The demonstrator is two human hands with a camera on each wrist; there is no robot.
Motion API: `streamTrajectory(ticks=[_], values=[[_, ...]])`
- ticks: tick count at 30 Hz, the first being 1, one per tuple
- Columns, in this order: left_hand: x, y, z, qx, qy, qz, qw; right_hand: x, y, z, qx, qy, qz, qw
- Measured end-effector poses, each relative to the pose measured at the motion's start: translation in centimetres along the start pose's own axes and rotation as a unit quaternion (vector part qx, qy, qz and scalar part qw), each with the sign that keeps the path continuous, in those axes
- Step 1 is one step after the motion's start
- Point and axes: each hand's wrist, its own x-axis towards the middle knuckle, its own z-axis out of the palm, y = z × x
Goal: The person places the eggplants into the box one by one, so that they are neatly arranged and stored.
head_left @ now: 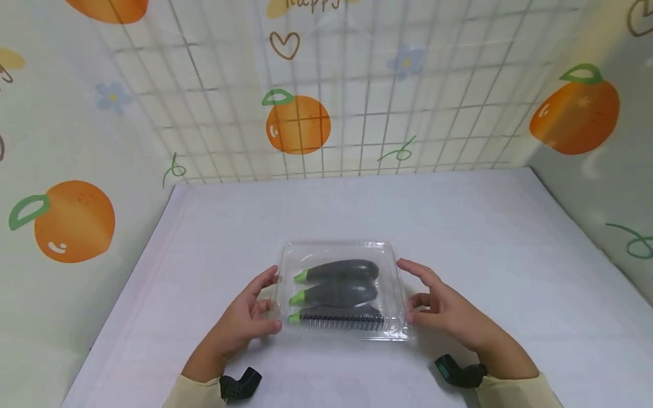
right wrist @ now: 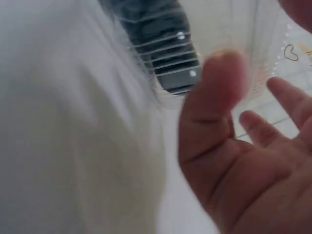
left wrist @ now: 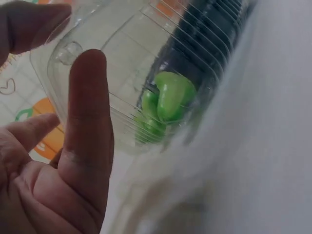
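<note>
A clear plastic clamshell box [head_left: 331,250] lies closed on the white table, seen whole in the head view. Inside are three dark purple eggplants [head_left: 343,293] with bright green stem ends pointing left. My left hand [head_left: 240,317] is at the box's left side, its thumb by the near corner and its fingers spread along the edge. Opposite it, my right hand [head_left: 454,311] has its index finger stretched along the right edge and its thumb at the near corner. In the left wrist view, the green stems [left wrist: 173,95] show through the ribbed wall. Whether the fingertips press the plastic is unclear.
The white tabletop [head_left: 347,209] runs back to a grid panel behind a sheer curtain printed with oranges [head_left: 298,124]. Similar printed cloth hangs at the left and right. Each wrist wears a black camera [head_left: 240,385].
</note>
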Motion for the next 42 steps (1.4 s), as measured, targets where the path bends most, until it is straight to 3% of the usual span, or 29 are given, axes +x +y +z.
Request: streamTrajectory(ticks=[6,12,15,21,24,30,35,42], values=[[-0.7,0.5,0.2,0.003,-0.007,-0.007,0.9999,-0.3,-1.1,0.6,-0.004,-0.016,0.028,0.999],[-0.5,0.6,0.1,0.027,0.030,-0.008,0.9992,-0.1,-2.0,1.1,-0.002,0.067,0.098,0.993],[-0.2,0.6,0.2,0.039,0.055,-0.010,0.9977,0.3,-1.9,1.5,0.018,0.099,0.097,0.990],[0.2,0.6,0.6,0.018,0.072,-0.015,0.9971,0.4,-1.8,2.3,0.060,0.094,0.065,0.992],[0.3,0.5,0.9,-0.001,0.092,-0.017,0.9957,0.5,-1.7,2.6,0.073,0.098,0.065,0.990],[0.5,0.6,1.5,0.009,0.136,-0.024,0.9904,1.0,-1.9,2.7,0.076,0.117,0.073,0.987],[0.6,0.9,1.5,0.005,0.131,-0.020,0.9911,1.3,-1.8,2.5,0.070,0.120,0.084,0.987],[0.6,1.0,1.3,0.010,0.111,-0.022,0.9936,1.3,-1.5,2.2,0.101,0.117,0.118,0.981]])
